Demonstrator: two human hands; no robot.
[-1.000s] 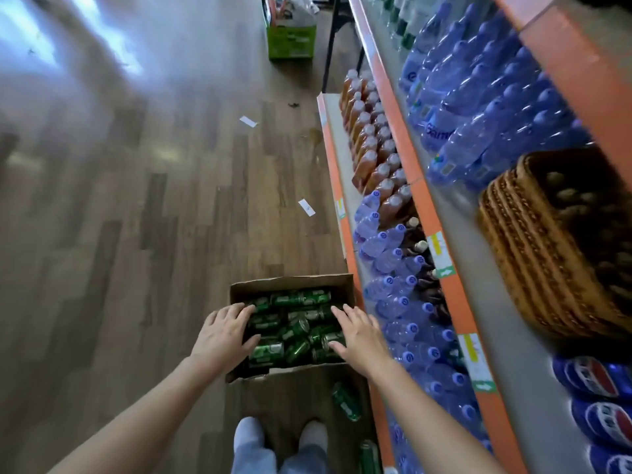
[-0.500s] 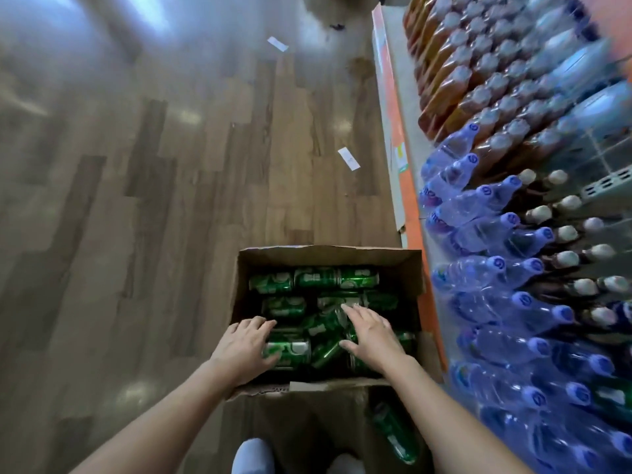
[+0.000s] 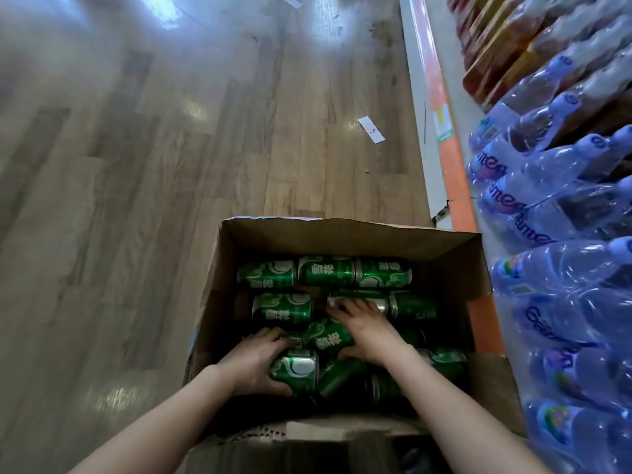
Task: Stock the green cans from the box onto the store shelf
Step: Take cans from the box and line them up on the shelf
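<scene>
An open cardboard box [image 3: 342,234] sits on the floor below me, holding several green cans [image 3: 326,270] lying on their sides. My left hand [image 3: 254,362] is down in the box at the near left, fingers and thumb curled round a green can [image 3: 295,369]. My right hand [image 3: 364,328] reaches in beside it; its fingers curl over a can [image 3: 383,304] in the middle row and its thumb wraps under another can [image 3: 328,336]. The store shelf [image 3: 455,165] with its orange edge runs along the right.
Blue water bottles in plastic wrap [image 3: 561,268] crowd the shelf close to the box's right side, with brown drink bottles [image 3: 496,46] further back. A paper slip [image 3: 371,130] lies on the wooden floor [image 3: 136,165] left of the shelf.
The view has dropped closer to the box. Both hands went deeper among the cans; the left now curls round a can and the right has closed over cans in the middle.
</scene>
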